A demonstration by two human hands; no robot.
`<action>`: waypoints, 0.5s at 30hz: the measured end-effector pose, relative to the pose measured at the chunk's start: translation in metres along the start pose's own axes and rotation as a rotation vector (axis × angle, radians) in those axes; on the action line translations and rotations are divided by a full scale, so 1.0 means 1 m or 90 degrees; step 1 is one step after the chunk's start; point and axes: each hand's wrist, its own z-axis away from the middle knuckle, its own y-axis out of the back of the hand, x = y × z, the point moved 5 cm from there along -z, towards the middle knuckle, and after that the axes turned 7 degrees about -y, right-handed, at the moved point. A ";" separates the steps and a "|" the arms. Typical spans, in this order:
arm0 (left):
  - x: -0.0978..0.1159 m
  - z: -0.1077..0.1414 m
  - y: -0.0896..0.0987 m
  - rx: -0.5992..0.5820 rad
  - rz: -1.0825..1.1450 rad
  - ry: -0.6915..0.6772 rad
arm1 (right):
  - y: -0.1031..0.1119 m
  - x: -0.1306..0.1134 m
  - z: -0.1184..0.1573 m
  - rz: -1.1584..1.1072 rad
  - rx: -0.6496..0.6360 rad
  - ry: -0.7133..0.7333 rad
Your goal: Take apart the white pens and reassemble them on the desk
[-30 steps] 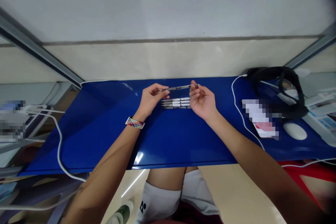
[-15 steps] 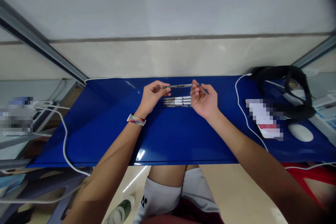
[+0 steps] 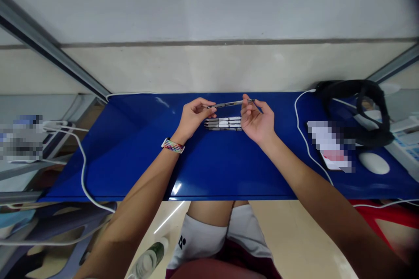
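A slim pen (image 3: 229,104) with a grey grip and a pale barrel is held roughly level above the blue table (image 3: 140,152). My left hand (image 3: 197,115) pinches its tip end between thumb and fingers. At the other end, the thumb and fingers of my right hand (image 3: 257,120) close on the pen, palm turned up. Just below it lie several similar pens (image 3: 224,124) side by side, tips pointing left. My right hand hides their far ends.
On the right are a white cable (image 3: 303,141), a blurred-out phone-like item (image 3: 329,146), a black strap-like headset (image 3: 356,113) and a white mouse (image 3: 374,163). Another white cable (image 3: 83,170) hangs over the left edge. A wall (image 3: 209,67) stands behind the table.
The held pen has tilted slightly, its right end now a little higher. Both hands have shifted slightly to the right in view, still holding it.
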 end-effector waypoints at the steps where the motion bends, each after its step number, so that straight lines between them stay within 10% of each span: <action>1: 0.000 0.000 0.000 -0.001 0.000 0.000 | 0.000 0.000 -0.001 0.019 -0.002 0.007; 15: -0.005 0.001 0.001 -0.006 0.004 0.002 | -0.005 -0.010 0.001 0.133 -0.024 0.058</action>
